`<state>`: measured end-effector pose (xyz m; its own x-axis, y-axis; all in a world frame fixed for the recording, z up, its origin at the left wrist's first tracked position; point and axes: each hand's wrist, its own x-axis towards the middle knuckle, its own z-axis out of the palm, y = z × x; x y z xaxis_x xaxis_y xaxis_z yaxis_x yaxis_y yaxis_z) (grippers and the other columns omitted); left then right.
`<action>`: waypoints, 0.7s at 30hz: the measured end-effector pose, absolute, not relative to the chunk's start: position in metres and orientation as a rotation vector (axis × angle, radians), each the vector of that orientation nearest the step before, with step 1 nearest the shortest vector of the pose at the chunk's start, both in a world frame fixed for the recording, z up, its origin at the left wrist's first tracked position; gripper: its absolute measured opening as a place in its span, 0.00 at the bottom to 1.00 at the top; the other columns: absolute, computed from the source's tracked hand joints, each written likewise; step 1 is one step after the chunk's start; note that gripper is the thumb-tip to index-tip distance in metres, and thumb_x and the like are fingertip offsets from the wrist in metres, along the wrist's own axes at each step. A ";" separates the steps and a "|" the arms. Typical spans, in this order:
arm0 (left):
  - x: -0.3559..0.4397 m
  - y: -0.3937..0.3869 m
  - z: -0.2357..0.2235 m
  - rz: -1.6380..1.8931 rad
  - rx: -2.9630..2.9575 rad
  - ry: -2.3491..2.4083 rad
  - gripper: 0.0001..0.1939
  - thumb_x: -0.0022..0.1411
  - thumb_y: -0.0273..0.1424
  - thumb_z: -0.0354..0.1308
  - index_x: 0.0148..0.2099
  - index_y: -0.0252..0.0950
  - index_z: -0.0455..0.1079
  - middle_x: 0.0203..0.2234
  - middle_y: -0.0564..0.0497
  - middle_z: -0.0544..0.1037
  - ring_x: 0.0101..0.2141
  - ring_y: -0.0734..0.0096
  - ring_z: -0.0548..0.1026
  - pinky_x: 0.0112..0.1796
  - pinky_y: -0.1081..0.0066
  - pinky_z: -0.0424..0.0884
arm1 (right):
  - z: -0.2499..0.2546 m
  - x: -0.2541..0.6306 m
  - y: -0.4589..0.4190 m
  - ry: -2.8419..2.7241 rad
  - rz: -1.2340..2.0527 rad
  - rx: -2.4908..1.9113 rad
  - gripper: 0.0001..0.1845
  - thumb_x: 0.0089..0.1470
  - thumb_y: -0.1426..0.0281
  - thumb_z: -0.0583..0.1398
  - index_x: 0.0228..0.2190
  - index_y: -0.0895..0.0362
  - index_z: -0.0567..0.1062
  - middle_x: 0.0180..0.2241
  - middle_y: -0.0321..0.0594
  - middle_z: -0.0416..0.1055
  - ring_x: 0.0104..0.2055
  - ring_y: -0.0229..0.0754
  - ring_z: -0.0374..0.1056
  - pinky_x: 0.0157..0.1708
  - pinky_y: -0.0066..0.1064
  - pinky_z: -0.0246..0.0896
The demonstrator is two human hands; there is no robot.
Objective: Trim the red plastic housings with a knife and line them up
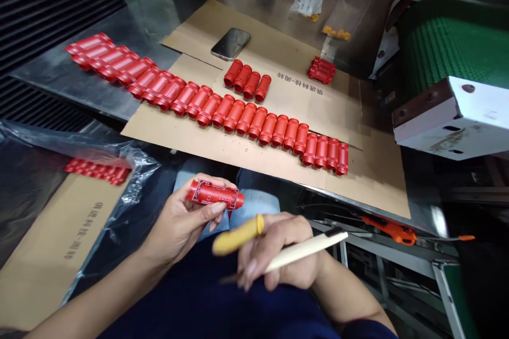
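My left hand (181, 220) is closed round a red plastic tube-shaped part (214, 195), holding it sideways above my lap. My right hand (274, 251) is closed on a cream-handled tool (306, 250) with a dark tip; its forefinger wears a yellow finger cot (238, 235). The right hand sits just right of and below the held part, not touching it.
A long row of red parts (238, 116) lies on a cardboard sheet (369, 180), with a short row (246, 80), a small pile (321, 70) and a phone (230, 43) behind. A plastic-lined box (59, 233) holds more parts (97, 170) at left. Orange pliers (392, 229) and a green conveyor (449, 42) are at right.
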<state>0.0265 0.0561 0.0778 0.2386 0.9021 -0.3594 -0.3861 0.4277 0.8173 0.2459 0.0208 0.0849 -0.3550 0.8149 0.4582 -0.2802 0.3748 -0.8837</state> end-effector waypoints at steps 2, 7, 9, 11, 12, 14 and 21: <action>0.026 0.054 0.077 1.039 0.727 0.952 0.15 0.59 0.28 0.83 0.46 0.38 0.84 0.48 0.43 0.88 0.28 0.72 0.81 0.26 0.75 0.79 | 0.081 0.247 0.022 -1.564 0.979 -0.731 0.06 0.76 0.68 0.67 0.50 0.54 0.84 0.44 0.45 0.89 0.43 0.43 0.88 0.45 0.34 0.88; 0.022 0.049 0.069 1.127 0.915 0.953 0.16 0.63 0.23 0.80 0.49 0.42 0.82 0.52 0.45 0.85 0.35 0.66 0.85 0.29 0.72 0.83 | 0.068 0.245 0.025 -1.745 0.440 -0.954 0.23 0.72 0.78 0.66 0.65 0.56 0.80 0.56 0.55 0.85 0.56 0.52 0.85 0.51 0.42 0.88; 0.020 0.047 0.068 1.126 0.971 0.964 0.18 0.64 0.23 0.79 0.51 0.44 0.81 0.54 0.46 0.84 0.37 0.65 0.85 0.30 0.70 0.84 | 0.066 0.243 0.024 -1.789 0.394 -0.927 0.27 0.72 0.79 0.66 0.68 0.56 0.78 0.56 0.55 0.85 0.55 0.53 0.85 0.51 0.43 0.88; 0.019 0.046 0.068 1.123 0.998 0.981 0.17 0.64 0.23 0.79 0.51 0.44 0.81 0.55 0.46 0.83 0.37 0.64 0.85 0.31 0.69 0.84 | 0.066 0.240 0.023 -1.795 0.386 -0.927 0.28 0.72 0.79 0.66 0.69 0.56 0.77 0.57 0.55 0.85 0.53 0.52 0.85 0.51 0.43 0.88; 0.019 0.046 0.068 1.125 1.003 0.985 0.17 0.65 0.23 0.79 0.51 0.44 0.81 0.55 0.45 0.83 0.37 0.64 0.85 0.31 0.69 0.84 | 0.066 0.240 0.022 -1.796 0.380 -0.927 0.27 0.72 0.79 0.66 0.69 0.56 0.78 0.56 0.55 0.85 0.53 0.52 0.85 0.51 0.43 0.89; 0.018 0.046 0.068 1.127 1.002 0.985 0.17 0.65 0.23 0.79 0.51 0.44 0.81 0.55 0.45 0.83 0.36 0.64 0.85 0.30 0.68 0.84 | 0.066 0.239 0.022 -1.807 0.370 -0.930 0.26 0.74 0.78 0.65 0.69 0.56 0.78 0.56 0.55 0.85 0.53 0.52 0.85 0.51 0.44 0.89; 0.020 0.045 0.070 1.139 0.956 0.977 0.18 0.63 0.22 0.79 0.51 0.43 0.81 0.54 0.45 0.85 0.32 0.65 0.85 0.29 0.66 0.83 | 0.066 0.238 0.022 -1.793 0.371 -0.929 0.23 0.74 0.78 0.65 0.66 0.58 0.79 0.54 0.55 0.85 0.52 0.51 0.85 0.51 0.43 0.88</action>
